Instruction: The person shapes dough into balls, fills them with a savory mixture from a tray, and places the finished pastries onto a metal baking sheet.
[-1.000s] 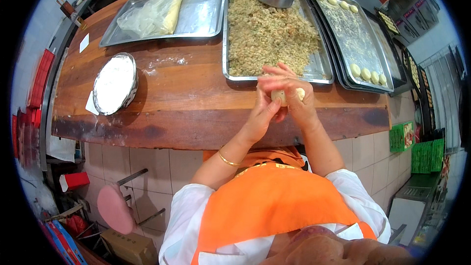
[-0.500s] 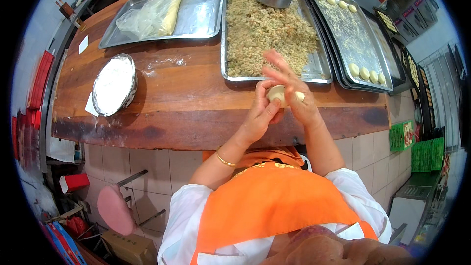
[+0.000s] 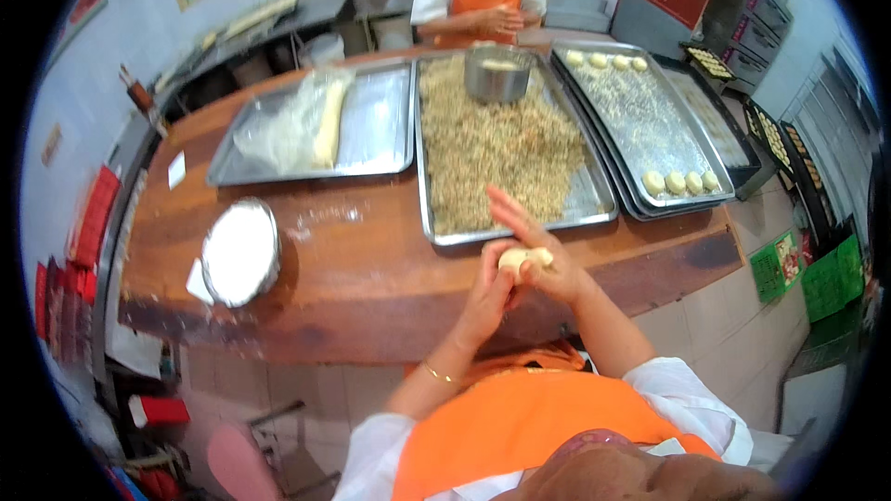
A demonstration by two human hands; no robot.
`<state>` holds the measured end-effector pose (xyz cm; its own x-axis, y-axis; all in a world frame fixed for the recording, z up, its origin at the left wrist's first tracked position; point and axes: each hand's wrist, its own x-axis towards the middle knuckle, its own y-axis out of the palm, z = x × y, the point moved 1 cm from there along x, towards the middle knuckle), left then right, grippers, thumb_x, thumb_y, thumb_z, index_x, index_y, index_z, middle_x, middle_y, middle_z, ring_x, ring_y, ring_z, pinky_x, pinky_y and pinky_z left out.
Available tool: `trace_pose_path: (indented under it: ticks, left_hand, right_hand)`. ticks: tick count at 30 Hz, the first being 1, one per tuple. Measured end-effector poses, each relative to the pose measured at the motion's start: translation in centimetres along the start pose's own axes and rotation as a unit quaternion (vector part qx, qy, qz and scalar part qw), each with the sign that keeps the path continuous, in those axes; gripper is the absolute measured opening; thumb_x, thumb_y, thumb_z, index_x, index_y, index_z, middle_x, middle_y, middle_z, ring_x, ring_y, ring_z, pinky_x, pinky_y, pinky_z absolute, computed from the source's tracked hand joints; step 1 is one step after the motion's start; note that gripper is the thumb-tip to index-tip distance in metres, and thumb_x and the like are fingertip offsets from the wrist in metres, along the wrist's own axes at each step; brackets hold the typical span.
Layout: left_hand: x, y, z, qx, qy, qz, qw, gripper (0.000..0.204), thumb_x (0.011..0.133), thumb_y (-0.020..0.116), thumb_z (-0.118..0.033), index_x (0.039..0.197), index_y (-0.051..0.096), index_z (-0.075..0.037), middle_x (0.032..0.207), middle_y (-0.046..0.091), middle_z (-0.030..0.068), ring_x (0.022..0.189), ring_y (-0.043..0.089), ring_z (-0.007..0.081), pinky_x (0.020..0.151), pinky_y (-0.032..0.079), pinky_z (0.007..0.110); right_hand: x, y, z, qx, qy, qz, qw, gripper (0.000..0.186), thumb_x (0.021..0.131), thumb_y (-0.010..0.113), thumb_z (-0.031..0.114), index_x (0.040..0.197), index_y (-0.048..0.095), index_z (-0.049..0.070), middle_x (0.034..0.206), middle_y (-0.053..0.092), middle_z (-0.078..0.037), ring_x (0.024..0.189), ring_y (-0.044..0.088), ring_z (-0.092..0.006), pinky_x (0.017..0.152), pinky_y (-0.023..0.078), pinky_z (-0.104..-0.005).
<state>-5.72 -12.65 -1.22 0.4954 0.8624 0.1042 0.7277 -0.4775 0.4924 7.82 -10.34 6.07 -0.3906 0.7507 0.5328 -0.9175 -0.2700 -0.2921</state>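
Both my hands meet above the near edge of the wooden table, around a small pale piece of dough (image 3: 525, 261). My left hand (image 3: 486, 286) cups it from the left, fingers curled. My right hand (image 3: 560, 271) presses on it from the right, with its thumb on the dough and some fingers stretched up and away. Part of the dough is hidden by the fingers. Just beyond my hands lies a metal tray (image 3: 452, 238) spread with crumbly tan filling. A round metal pot (image 3: 497, 83) sits on the filling at the far end.
To the right, a stacked tray (image 3: 640, 121) carries rows of dough rounds and flour. At left stand a bowl of white flour (image 3: 240, 250) and a tray (image 3: 385, 121) with a dough roll under plastic (image 3: 288, 121). Across the table is a person in an orange apron (image 3: 483, 0).
My view has tilted up, so the table sits lower and the person across it shows more fully. My hands stay together on the dough; their fingers have shifted slightly around it.
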Motion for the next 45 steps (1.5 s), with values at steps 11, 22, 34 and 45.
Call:
trace_pose_path:
  ticks: [11,22,34,45]
  left_hand:
    - [0.1,0.0,-0.4,0.029,0.048,-0.013,0.998,0.049,0.105,0.044,-0.049,0.130,0.044,-0.007,0.090,0.055,0.0016,0.066,0.046,0.0054,0.056,0.036,0.020]
    - [0.2,0.3,0.0,0.035,0.029,0.014,0.999,0.059,0.100,0.050,-0.056,0.136,0.039,-0.011,0.097,0.056,0.0022,0.066,0.049,0.0083,0.054,0.037,0.022]
    - [0.4,-0.5,0.9,0.077,-0.010,0.013,0.997,0.067,0.095,0.050,-0.066,0.129,0.045,-0.009,0.090,0.055,0.0008,0.062,0.049,0.0077,0.052,0.036,0.020]
    - [0.0,-0.6,0.0,0.099,0.004,0.023,0.995,0.049,0.103,0.048,-0.048,0.130,0.041,-0.007,0.091,0.054,0.0009,0.070,0.050,0.0084,0.055,0.037,0.021]
  right_hand:
    - [-0.4,0.5,-0.2,0.059,0.003,-0.031,0.998,0.056,0.105,0.034,0.053,0.123,0.070,0.015,0.141,0.059,-0.011,0.139,0.045,-0.0372,0.119,0.019,-0.0542]
    - [-1.3,0.5,-0.3,0.087,0.015,-0.099,0.991,0.065,0.105,0.032,0.057,0.099,0.078,0.011,0.114,0.074,-0.011,0.134,0.052,-0.0335,0.118,0.020,-0.0520]
    - [-1.4,-0.2,-0.2,0.088,-0.012,-0.058,0.994,0.058,0.104,0.037,0.054,0.108,0.075,0.011,0.123,0.070,-0.010,0.135,0.050,-0.0303,0.118,0.023,-0.0490]
    - [-1.0,0.4,0.1,0.155,0.018,-0.045,0.987,0.056,0.104,0.041,0.050,0.105,0.075,0.006,0.126,0.069,-0.012,0.136,0.048,-0.0309,0.120,0.019,-0.0496]
